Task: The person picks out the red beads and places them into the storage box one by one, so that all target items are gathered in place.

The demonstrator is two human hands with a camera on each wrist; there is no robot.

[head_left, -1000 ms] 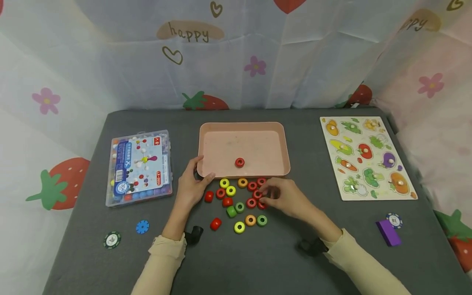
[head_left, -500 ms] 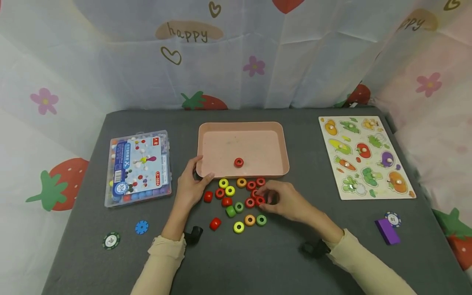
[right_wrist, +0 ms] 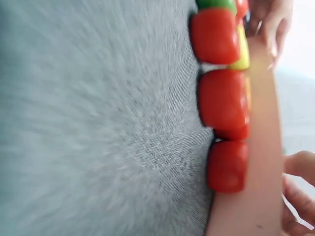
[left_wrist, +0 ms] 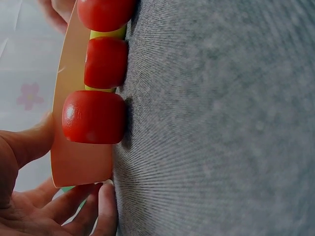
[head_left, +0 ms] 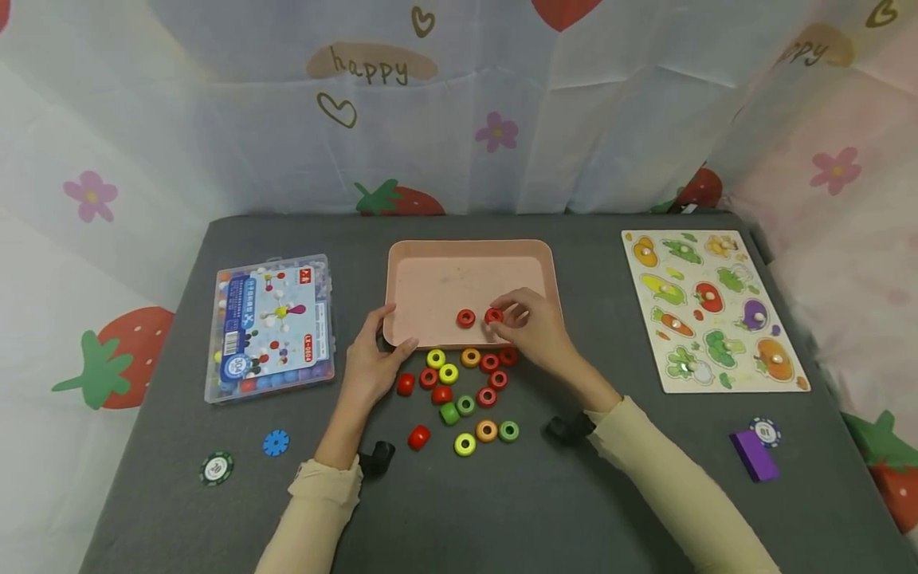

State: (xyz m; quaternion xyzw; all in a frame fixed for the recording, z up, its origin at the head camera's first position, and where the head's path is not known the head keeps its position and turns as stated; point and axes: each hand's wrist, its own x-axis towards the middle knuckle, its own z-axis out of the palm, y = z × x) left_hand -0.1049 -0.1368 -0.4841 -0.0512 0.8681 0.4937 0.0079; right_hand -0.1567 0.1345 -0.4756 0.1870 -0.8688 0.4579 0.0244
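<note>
My right hand [head_left: 531,325] is over the front right part of the pink tray [head_left: 459,253] and pinches a red bead [head_left: 493,316] between thumb and fingers. Another red bead [head_left: 466,319] lies in the tray just left of it. My left hand [head_left: 373,360] holds the tray's front left corner, thumb at the front wall [left_wrist: 81,162] and fingers round the side. Before the tray, several loose beads lie on the cloth, among them a yellow bead [head_left: 464,444], a green bead [head_left: 509,431], an orange bead [head_left: 487,430] and a red bead [head_left: 419,436]. The right wrist view hides the pinched bead.
A clear box of model pieces [head_left: 272,327] stands at the left, with a blue disc [head_left: 276,442] and a green chip [head_left: 217,468] nearer. On the right are a vegetable puzzle board [head_left: 717,311], a purple block [head_left: 755,456] and a dark blue chip [head_left: 766,431].
My right hand has taken a red bead from the right side of the group and moved it up over the tray's front wall, beside the first bead. My left hand stays put.
</note>
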